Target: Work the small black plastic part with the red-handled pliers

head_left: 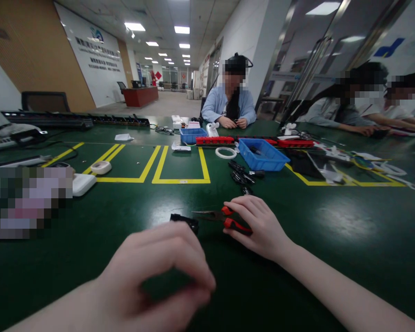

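Observation:
My right hand point(259, 223) is wrapped round the red and black handles of a pair of needle-nose pliers point(209, 215). The slim jaws of the pliers point left. Just below their tip, a small black plastic part point(185, 222) lies on the green table, partly covered by my left hand point(138, 258). That hand is raised in the foreground, slightly blurred, with thumb and fingertips pinched together. Whatever is between them, if anything, is too small to make out. Beyond my right hand lies a pile of black plastic parts point(240, 173).
A blue bin point(263, 154) with dark pieces stands past the pile, beside a white ring point(226, 152). Red strips point(214, 140) lie farther back. Yellow tape point(181, 181) marks the table. A tape roll point(101, 167) and white box point(83, 184) sit left. A person point(230, 103) sits opposite.

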Demonstrator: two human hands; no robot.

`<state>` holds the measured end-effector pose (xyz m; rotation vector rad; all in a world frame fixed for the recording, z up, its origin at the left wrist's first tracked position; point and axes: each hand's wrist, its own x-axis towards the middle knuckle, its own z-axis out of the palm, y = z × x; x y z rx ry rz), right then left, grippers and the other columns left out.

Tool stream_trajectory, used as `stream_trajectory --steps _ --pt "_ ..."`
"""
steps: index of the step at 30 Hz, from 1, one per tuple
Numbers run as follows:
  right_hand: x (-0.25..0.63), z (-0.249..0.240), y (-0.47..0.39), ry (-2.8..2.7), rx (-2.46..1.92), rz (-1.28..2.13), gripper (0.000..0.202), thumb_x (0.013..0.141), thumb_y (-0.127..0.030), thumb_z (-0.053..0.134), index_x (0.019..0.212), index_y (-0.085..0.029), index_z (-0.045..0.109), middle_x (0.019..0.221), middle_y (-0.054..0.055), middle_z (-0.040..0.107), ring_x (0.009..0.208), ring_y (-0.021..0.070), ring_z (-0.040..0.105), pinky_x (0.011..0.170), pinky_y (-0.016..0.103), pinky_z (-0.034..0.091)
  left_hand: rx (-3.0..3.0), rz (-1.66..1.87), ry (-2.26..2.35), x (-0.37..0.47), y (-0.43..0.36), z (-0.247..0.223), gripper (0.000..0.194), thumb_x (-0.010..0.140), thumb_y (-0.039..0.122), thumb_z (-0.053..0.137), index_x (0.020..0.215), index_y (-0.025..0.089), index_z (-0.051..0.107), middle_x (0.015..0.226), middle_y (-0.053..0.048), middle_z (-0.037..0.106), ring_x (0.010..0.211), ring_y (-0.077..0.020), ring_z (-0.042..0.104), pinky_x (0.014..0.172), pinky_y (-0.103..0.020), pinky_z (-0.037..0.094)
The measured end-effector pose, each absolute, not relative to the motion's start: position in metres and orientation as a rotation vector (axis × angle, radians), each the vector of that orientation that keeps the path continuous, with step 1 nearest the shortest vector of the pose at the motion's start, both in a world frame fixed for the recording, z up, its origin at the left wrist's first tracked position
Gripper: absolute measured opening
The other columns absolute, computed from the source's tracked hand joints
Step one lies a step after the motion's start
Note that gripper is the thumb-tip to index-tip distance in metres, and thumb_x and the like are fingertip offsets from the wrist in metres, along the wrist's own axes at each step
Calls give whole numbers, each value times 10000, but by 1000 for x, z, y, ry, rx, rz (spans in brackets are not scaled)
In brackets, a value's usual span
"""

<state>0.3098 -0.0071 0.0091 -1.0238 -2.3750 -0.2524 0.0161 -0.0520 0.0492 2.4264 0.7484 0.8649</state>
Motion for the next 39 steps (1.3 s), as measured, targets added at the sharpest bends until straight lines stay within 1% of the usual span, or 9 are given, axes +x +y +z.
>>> stream_trajectory --steps 2,6,9,15,20,27,32,35,39 --pt "310 10 -7 -2364 -1042 -261 476 852 -388 659 1274 -193 556 1136 134 664 1067 299 611 947 515 479 2382 898 804 19 -41 51 122 944 268 551 986 261 665 952 -40 664 862 -186 627 721 -314 555" --pt "312 11 -6 -2347 -1061 -252 455 855 -385 647 1268 -214 566 1122 122 675 1054 299 619 938 519 482 2399 740 927 19 -10 38 197 901 264 621 1094 224 627 1132 -69 623 1027 -217 594 891 -380 528" --pt "313 10 -5 -2366 -1065 -232 449 850 -399 654 1251 -213 575 1120 120 679 1057 301 622 941 521 481 2460 660 916 16 2 21 241 875 262 667 1111 233 627 1164 -67 613 1062 -231 583 927 -413 504" --pt "310 9 -6 -2429 -1060 -212 446 846 -412 663 1223 -190 576 1125 126 687 1051 294 631 954 519 477 2522 633 948 14 5 5 168 907 170 602 1063 220 640 1071 -45 658 1001 -218 608 887 -406 479" --pt "308 10 -7 -2448 -1073 -202 444 841 -403 667 1221 -191 581 1132 123 692 1054 293 636 959 524 477 2510 646 937 13 6 4 171 940 178 559 1081 222 644 1099 -45 655 1014 -211 608 905 -400 468" --pt "309 11 -8 -2479 -1100 -125 443 828 -379 679 1209 -168 598 1126 130 684 1016 273 643 843 440 543 2474 679 892 12 4 5 179 966 165 519 1072 228 650 1146 -37 664 1052 -204 604 950 -406 455" --pt "308 10 -9 -2492 -1103 -99 432 838 -393 670 1193 -154 603 1105 128 682 968 264 644 812 433 549 2369 666 968 13 6 4 113 938 196 567 1026 212 636 1066 -30 684 995 -201 620 915 -400 467" --pt "308 9 -10 -2496 -1107 -95 419 839 -388 668 1180 -154 604 1083 124 683 940 259 646 796 425 552 2320 650 1029 13 6 3 156 922 207 576 1072 214 617 1016 -28 680 950 -199 626 871 -385 480" --pt "307 8 -10 -2517 -1102 -80 408 843 -367 668 1182 -150 601 1079 122 679 922 254 645 776 414 558 2317 665 1010 13 5 3 246 905 184 594 1147 229 592 1033 -19 678 932 -187 630 885 -381 473"
